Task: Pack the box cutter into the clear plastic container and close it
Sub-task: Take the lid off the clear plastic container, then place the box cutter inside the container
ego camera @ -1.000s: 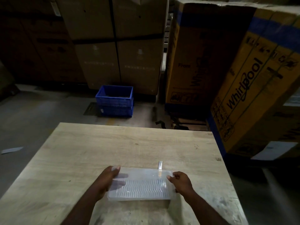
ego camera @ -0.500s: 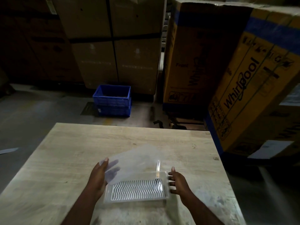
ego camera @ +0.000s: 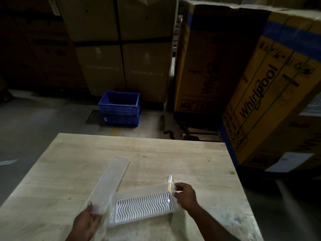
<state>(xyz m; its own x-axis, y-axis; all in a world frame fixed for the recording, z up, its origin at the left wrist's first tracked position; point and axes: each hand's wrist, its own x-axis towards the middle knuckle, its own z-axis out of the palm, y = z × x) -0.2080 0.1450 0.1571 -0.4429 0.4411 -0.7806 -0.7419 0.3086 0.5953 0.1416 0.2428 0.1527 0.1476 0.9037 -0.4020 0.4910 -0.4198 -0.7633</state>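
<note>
A clear plastic container (ego camera: pixel 121 202) lies open near the front of the wooden table (ego camera: pixel 173 157), with a white wavy-ribbed insert (ego camera: pixel 144 205) in its bottom. Its clear lid (ego camera: pixel 111 183) is off and stretches away to the left, one end held by my left hand (ego camera: pixel 86 221). My right hand (ego camera: pixel 185 195) grips the container's right end wall. A small silvery box cutter (ego camera: pixel 169 178) lies on the table just behind the container's right end, only partly visible.
A blue crate (ego camera: pixel 119 108) stands on the floor beyond the table. Tall brown cartons (ego camera: pixel 121 49) fill the back, and yellow Whirlpool cartons (ego camera: pixel 260 87) lean close to the table's right edge. A pale scrap (ego camera: pixel 8 162) lies on the floor at left.
The lid was on the container a second ago. My left hand lifted it off and swung it down to the left; my right hand moved onto the container's right end.
</note>
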